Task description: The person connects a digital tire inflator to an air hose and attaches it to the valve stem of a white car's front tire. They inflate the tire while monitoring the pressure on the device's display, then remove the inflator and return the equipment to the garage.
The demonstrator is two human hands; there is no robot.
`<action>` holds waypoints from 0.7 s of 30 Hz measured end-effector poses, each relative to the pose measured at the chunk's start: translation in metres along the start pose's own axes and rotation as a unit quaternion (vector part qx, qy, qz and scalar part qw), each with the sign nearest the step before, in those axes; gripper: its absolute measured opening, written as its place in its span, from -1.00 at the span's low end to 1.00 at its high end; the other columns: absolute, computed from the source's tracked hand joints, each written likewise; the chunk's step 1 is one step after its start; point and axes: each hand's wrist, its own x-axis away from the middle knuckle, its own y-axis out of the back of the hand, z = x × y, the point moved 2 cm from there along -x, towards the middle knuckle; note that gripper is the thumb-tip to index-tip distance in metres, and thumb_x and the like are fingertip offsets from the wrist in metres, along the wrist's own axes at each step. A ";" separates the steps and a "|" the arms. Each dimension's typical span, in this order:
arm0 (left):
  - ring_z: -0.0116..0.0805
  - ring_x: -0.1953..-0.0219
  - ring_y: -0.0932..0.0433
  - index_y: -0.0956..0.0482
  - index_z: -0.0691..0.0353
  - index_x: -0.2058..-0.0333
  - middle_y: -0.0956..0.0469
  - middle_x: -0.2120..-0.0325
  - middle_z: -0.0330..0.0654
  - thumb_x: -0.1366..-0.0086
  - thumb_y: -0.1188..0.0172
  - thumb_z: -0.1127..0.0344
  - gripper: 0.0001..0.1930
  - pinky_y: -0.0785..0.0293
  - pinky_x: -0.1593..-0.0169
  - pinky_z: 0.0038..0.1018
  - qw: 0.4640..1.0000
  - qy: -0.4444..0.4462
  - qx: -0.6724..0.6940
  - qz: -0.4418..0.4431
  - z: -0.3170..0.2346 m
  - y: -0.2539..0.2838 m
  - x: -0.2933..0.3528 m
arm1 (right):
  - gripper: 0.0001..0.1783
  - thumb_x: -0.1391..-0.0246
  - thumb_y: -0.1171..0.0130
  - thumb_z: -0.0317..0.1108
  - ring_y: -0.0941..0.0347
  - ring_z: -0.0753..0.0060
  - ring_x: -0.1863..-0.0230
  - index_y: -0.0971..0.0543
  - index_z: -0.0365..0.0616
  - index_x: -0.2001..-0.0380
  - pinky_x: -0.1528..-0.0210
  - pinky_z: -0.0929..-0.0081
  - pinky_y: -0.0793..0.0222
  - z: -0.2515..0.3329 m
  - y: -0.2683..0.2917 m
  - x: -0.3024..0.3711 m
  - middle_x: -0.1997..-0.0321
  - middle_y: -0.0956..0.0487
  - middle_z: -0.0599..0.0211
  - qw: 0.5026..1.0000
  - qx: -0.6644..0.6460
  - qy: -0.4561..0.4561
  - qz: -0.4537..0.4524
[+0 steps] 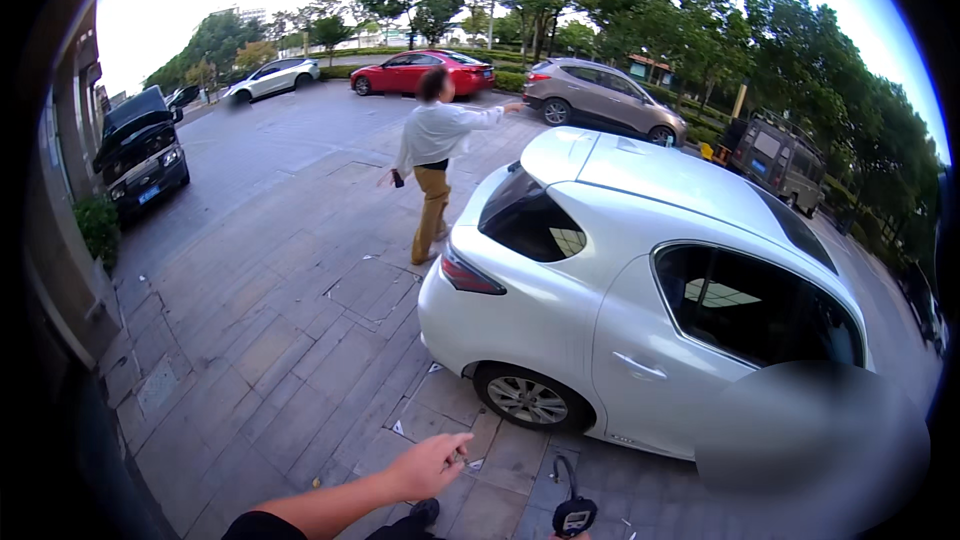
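My left hand [430, 466] reaches in from the lower edge, above the paving beside the white car [620, 330]. Its forefinger is stretched out and the other fingers are loosely bent, with nothing visible in them. Just a sliver of my right hand [573, 537] shows at the bottom edge, gripping a black digital tire pressure gauge [575, 517] with a short curved hose pointing up. The car's rear wheel [532, 397] stands a little beyond both hands, touching neither. My dark shoe [427, 511] is partly visible below my left hand.
Behind the white car a person [432, 155] stands with one arm stretched right and a dark object in the other hand. A red car [425, 73], a brown car [600, 100] and a black vehicle [142, 155] are parked around. A grey blur covers the lower right.
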 end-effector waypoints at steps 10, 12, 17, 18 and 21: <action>-0.06 -0.11 -0.46 -0.30 0.12 -0.23 -0.51 -0.01 -0.04 -0.14 -0.19 0.31 -0.37 -0.28 -0.20 -0.11 0.980 0.097 -0.148 0.092 0.113 0.054 0.186 | -0.38 -0.02 -0.29 -0.34 -0.56 0.24 0.09 -0.41 -0.12 -0.19 0.00 0.26 -0.48 0.125 -0.226 -0.068 0.10 -0.61 0.06 0.885 0.219 0.248 0.329; -0.06 -0.02 -0.52 -0.42 0.11 -0.10 -0.57 0.11 -0.09 -0.15 -0.17 0.29 -0.51 -0.34 -0.10 -0.08 0.978 0.149 -0.122 0.084 0.151 0.076 0.222 | -0.38 -0.02 -0.29 -0.34 -0.56 0.25 0.11 -0.40 -0.13 -0.19 0.02 0.27 -0.49 0.170 -0.288 -0.069 0.10 -0.61 0.06 0.849 0.246 0.276 0.378; 0.02 0.30 -0.62 -0.59 0.00 0.26 -0.63 0.35 -0.03 -0.20 -0.13 0.19 -0.84 -0.53 0.25 -0.07 0.961 0.246 -0.120 -0.035 0.194 0.188 0.323 | -0.38 -0.03 -0.28 -0.35 -0.56 0.29 0.14 -0.39 -0.13 -0.19 0.05 0.28 -0.50 0.261 -0.451 -0.048 0.12 -0.61 0.07 0.764 0.300 0.329 0.466; 0.07 0.31 -0.60 -0.61 0.03 0.33 -0.62 0.45 -0.03 -0.16 -0.12 0.21 -0.85 -0.49 0.26 -0.06 0.959 0.234 -0.102 -0.121 0.214 0.193 0.356 | -0.38 -0.03 -0.28 -0.36 -0.57 0.29 0.14 -0.39 -0.13 -0.20 0.05 0.28 -0.50 0.276 -0.483 -0.037 0.12 -0.61 0.08 0.744 0.308 0.335 0.489; 0.09 0.30 -0.60 -0.61 0.05 0.32 -0.63 0.40 -0.01 -0.15 -0.13 0.21 -0.84 -0.49 0.25 -0.02 0.904 0.362 -0.120 -0.192 0.241 0.233 0.436 | -0.38 -0.04 -0.27 -0.36 -0.57 0.31 0.16 -0.39 -0.13 -0.20 0.07 0.29 -0.51 0.320 -0.565 -0.018 0.12 -0.62 0.08 0.698 0.319 0.348 0.538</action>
